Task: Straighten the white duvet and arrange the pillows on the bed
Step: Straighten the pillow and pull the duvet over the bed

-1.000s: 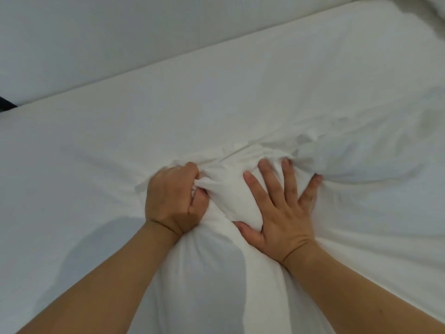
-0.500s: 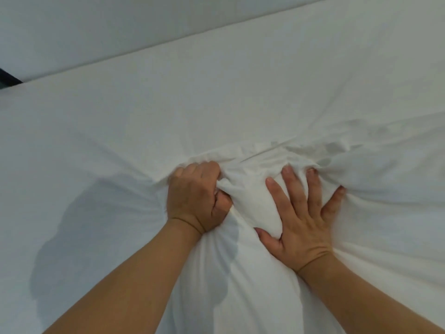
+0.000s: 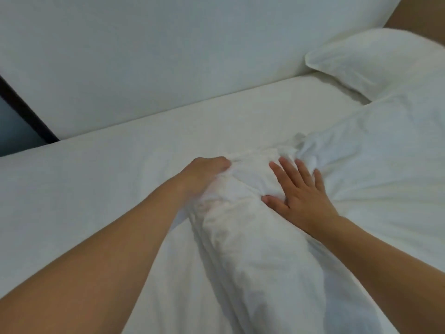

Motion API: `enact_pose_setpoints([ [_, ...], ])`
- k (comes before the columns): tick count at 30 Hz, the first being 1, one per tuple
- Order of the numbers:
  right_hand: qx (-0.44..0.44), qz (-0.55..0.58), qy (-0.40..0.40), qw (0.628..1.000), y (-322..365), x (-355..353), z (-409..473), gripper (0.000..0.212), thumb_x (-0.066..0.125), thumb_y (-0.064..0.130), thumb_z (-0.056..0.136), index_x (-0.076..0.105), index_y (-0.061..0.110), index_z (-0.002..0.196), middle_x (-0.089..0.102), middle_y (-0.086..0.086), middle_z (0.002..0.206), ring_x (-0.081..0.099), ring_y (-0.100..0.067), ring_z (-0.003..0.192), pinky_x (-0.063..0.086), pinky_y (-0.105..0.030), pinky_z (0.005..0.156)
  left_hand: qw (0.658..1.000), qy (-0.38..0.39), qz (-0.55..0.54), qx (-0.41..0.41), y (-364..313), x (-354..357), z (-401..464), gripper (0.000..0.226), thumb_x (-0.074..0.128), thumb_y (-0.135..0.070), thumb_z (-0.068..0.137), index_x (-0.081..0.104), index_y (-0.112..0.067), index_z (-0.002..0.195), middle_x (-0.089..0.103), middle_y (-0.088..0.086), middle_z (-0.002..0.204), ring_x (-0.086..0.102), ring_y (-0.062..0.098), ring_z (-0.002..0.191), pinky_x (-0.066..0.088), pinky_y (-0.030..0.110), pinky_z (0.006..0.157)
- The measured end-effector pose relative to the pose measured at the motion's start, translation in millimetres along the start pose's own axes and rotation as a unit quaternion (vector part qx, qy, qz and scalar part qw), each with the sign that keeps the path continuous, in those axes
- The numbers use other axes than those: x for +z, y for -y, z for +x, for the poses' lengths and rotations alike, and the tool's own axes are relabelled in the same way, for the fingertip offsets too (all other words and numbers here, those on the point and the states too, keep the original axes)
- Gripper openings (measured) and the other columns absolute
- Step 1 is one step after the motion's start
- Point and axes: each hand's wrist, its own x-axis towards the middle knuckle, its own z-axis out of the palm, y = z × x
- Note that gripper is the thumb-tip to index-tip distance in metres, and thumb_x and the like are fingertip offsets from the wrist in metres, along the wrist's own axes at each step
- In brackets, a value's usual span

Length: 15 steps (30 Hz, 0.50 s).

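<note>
Bunching the duvet (image 3: 252, 237) into a ridge, the left hand (image 3: 204, 172) clutches fabric to drag it; the right hand (image 3: 298, 189) presses flat-fingered, steadying. Pillow (image 3: 375, 63) waits at two o'clock.

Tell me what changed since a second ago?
The bunched duvet was pulled into a long raised ridge between the hands. The view swung, so a pillow now shows at the far right. Unchanged: the left hand still grips the fabric, and the right hand still presses flat on it.
</note>
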Motion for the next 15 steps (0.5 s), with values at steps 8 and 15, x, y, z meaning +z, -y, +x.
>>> enact_pose_setpoints([
  [8,0.082,0.061,-0.018,0.995,57.0,-68.8,-48.8,0.071,0.024,0.062,0.093,-0.003,0.033,0.153,-0.005,0.005,0.162,-0.002,-0.018,0.149,-0.011,-0.057,0.115,0.905,-0.221,0.318,0.175,-56.5,-40.8,-28.5,0.027,0.055,-0.032,0.09,0.066,-0.008,0.096,0.061,0.018,0.12,0.056,0.033,0.111,0.043,0.031,0.083],
  [15,0.094,0.024,0.084,0.992,73.0,0.2,-79.1,0.078,-0.003,0.074,0.086,-0.025,0.033,0.148,-0.038,0.0,0.152,-0.035,-0.026,0.14,-0.019,-0.064,0.107,0.971,-0.125,0.2,-0.028,40.8,-15.2,7.0,0.066,0.039,-0.072,0.086,0.052,-0.025,0.13,0.042,0.015,0.137,0.042,0.038,0.123,0.036,0.043,0.105],
])
